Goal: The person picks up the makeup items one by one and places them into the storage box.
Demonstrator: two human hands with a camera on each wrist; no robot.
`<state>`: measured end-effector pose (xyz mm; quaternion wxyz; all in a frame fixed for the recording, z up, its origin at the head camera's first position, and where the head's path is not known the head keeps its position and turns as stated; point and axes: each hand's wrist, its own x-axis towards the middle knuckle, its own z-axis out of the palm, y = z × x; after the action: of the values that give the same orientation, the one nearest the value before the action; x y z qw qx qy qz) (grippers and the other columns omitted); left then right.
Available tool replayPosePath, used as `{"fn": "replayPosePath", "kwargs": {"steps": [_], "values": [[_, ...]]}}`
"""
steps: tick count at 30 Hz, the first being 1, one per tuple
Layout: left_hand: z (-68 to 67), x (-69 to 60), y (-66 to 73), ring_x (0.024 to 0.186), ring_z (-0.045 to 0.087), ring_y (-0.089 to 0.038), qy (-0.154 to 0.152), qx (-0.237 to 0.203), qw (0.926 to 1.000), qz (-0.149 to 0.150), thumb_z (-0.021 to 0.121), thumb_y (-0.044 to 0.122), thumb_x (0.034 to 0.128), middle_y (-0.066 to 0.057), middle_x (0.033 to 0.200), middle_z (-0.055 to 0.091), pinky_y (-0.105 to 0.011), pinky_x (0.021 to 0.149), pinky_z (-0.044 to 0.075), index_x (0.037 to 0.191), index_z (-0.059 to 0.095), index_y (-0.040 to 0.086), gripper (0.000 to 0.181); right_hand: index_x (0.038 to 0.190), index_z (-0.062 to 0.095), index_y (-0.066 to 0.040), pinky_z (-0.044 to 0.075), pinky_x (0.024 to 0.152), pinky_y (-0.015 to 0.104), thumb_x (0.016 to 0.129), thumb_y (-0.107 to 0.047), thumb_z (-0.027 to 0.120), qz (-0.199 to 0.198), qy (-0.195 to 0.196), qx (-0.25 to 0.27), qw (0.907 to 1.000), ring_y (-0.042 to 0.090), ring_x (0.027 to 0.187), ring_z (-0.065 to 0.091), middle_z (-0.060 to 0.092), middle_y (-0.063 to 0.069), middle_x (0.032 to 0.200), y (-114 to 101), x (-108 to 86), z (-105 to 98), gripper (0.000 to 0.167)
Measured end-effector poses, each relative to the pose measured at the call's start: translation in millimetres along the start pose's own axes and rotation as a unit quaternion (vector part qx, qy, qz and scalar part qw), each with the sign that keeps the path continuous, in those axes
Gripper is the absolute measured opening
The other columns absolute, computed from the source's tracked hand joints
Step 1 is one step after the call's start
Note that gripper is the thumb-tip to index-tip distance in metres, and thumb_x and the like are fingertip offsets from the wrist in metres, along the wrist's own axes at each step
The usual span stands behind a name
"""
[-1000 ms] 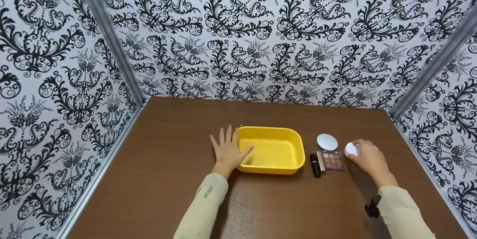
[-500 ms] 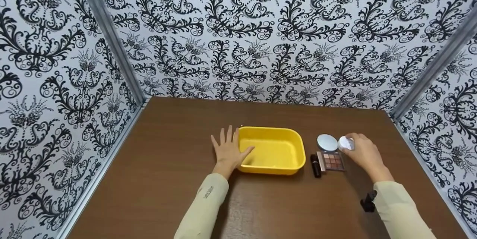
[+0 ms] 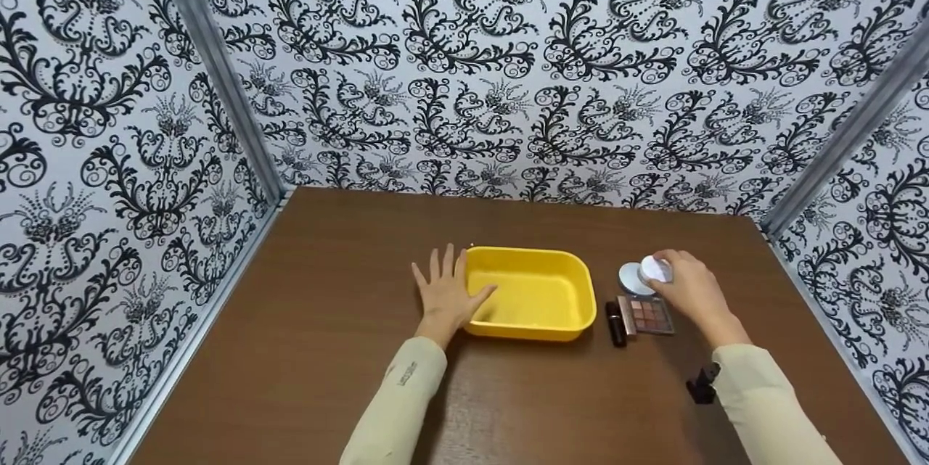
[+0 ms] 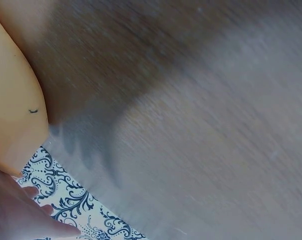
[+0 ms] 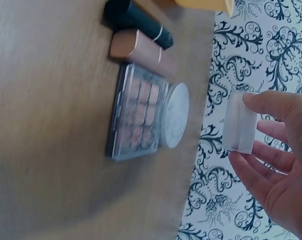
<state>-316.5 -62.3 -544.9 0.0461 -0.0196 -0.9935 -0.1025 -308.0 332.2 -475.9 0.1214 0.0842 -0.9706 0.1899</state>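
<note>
My right hand (image 3: 693,294) pinches a small white round jar (image 5: 241,122) between thumb and fingertips. It is raised, and in the head view it overlaps a flat white round case (image 3: 630,280). Below that case lies a clear-lidded eyeshadow palette (image 3: 652,315). A pinkish tube (image 5: 140,52) lies along the palette's left edge, with a black lipstick tube (image 3: 616,324) beside it. My left hand (image 3: 444,298), fingers spread, rests against the left side of a yellow tray (image 3: 533,334), its thumb over the rim. In the left wrist view, part of that hand (image 4: 20,215) shows near the tray wall.
The brown table (image 3: 326,349) carries everything. Black-and-white patterned panels (image 3: 472,88) close off its back and both sides, joined by grey corner posts (image 3: 218,66). A small black device (image 3: 702,385) sits at the right sleeve.
My right hand has lifted the white jar off the table and carried it left, from right of the palette to over the round case. The left hand has stayed at the tray.
</note>
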Motion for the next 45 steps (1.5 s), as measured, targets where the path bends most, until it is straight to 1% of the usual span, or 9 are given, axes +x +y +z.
{"fn": "replayPosePath", "kwargs": {"steps": [4, 9, 19, 23, 30, 35, 38, 41, 45], "values": [[0.9, 2.0, -0.1, 0.156, 0.011, -0.034, -0.007, 0.008, 0.9999, -0.002, 0.035, 0.082, 0.0871, -0.006, 0.169, 0.014, -0.069, 0.121, 0.001, 0.161, 0.019, 0.023, 0.096, 0.120, 0.062, 0.006, 0.049, 0.088, 0.063, 0.085, -0.018, 0.075, -0.002, -0.010, 0.008, 0.9999, 0.050, 0.105, 0.060, 0.062, 0.032, 0.118, -10, 4.2, 0, 0.045], [1.0, 4.1, 0.5, 0.156, 0.011, -0.034, -0.008, 0.001, 1.0000, -0.001, 0.038, 0.080, 0.0875, -0.006, 0.169, 0.013, -0.070, 0.120, -0.001, 0.161, 0.020, 0.023, 0.095, 0.122, 0.061, 0.006, 0.050, 0.089, 0.062, 0.085, -0.018, 0.076, -0.003, -0.018, 0.012, 0.9998, 0.048, 0.107, 0.060, 0.061, 0.031, 0.121, -22, 8.8, -1, 0.046], [-1.6, 2.7, 0.4, 0.156, 0.011, -0.034, -0.004, -0.003, 1.0000, 0.000, 0.039, 0.080, 0.0876, -0.005, 0.169, 0.014, -0.069, 0.121, 0.001, 0.160, 0.022, 0.023, 0.094, 0.122, 0.063, 0.004, 0.051, 0.086, 0.061, 0.084, -0.015, 0.076, -0.039, -0.011, 0.011, 0.9991, 0.046, 0.101, 0.062, 0.063, 0.030, 0.120, -45, 17.0, 5, 0.045], [-1.6, 1.9, 0.4, 0.156, 0.011, -0.034, -0.006, -0.002, 1.0000, -0.002, 0.039, 0.080, 0.0875, -0.005, 0.169, 0.014, -0.069, 0.121, 0.004, 0.160, 0.022, 0.024, 0.094, 0.122, 0.063, 0.003, 0.051, 0.088, 0.061, 0.083, -0.015, 0.077, -0.042, -0.019, 0.016, 0.9988, 0.046, 0.103, 0.062, 0.063, 0.029, 0.121, -53, 20.5, 9, 0.045], [-2.2, -0.2, 1.3, 0.157, 0.009, -0.034, -0.012, -0.004, 0.9999, -0.005, 0.038, 0.081, 0.0873, -0.005, 0.169, 0.013, -0.069, 0.121, 0.000, 0.161, 0.019, 0.025, 0.094, 0.124, 0.063, 0.002, 0.051, 0.092, 0.060, 0.086, -0.017, 0.076, -0.039, -0.039, 0.036, 0.9978, 0.044, 0.107, 0.061, 0.063, 0.027, 0.124, -72, 25.1, 18, 0.045], [-0.4, 0.8, 1.1, 0.156, 0.010, -0.035, -0.005, -0.010, 0.9999, -0.008, 0.039, 0.081, 0.0870, -0.005, 0.169, 0.016, -0.070, 0.120, 0.005, 0.160, 0.022, 0.024, 0.094, 0.124, 0.063, 0.001, 0.051, 0.095, 0.060, 0.085, -0.016, 0.076, -0.040, -0.049, 0.042, 0.9971, 0.044, 0.108, 0.061, 0.063, 0.027, 0.123, -84, 29.1, 24, 0.045], [1.1, 1.2, 0.9, 0.156, 0.009, -0.037, -0.007, -0.015, 0.9998, -0.010, 0.038, 0.082, 0.0865, -0.005, 0.169, 0.014, -0.071, 0.120, 0.006, 0.160, 0.021, 0.025, 0.095, 0.124, 0.064, 0.000, 0.050, 0.097, 0.060, 0.085, -0.015, 0.077, -0.045, -0.051, 0.040, 0.9969, 0.043, 0.109, 0.061, 0.063, 0.026, 0.123, -89, 30.8, 30, 0.044], [3.4, 1.6, 0.2, 0.156, 0.009, -0.037, -0.002, -0.029, 0.9995, -0.009, 0.039, 0.081, 0.0865, -0.005, 0.169, 0.014, -0.071, 0.120, 0.005, 0.160, 0.022, 0.024, 0.095, 0.122, 0.064, -0.001, 0.050, 0.098, 0.059, 0.084, -0.015, 0.078, -0.048, -0.052, 0.039, 0.9968, 0.043, 0.111, 0.061, 0.064, 0.024, 0.124, -93, 31.6, 35, 0.043], [7.7, 2.4, -1.3, 0.156, 0.008, -0.037, 0.003, -0.031, 0.9995, -0.007, 0.038, 0.081, 0.0867, -0.004, 0.170, 0.012, -0.070, 0.120, 0.003, 0.161, 0.020, 0.025, 0.095, 0.121, 0.065, -0.002, 0.050, 0.099, 0.057, 0.085, -0.018, 0.078, -0.043, -0.058, 0.045, 0.9963, 0.041, 0.112, 0.061, 0.064, 0.023, 0.125, -99, 32.0, 41, 0.042]]}}
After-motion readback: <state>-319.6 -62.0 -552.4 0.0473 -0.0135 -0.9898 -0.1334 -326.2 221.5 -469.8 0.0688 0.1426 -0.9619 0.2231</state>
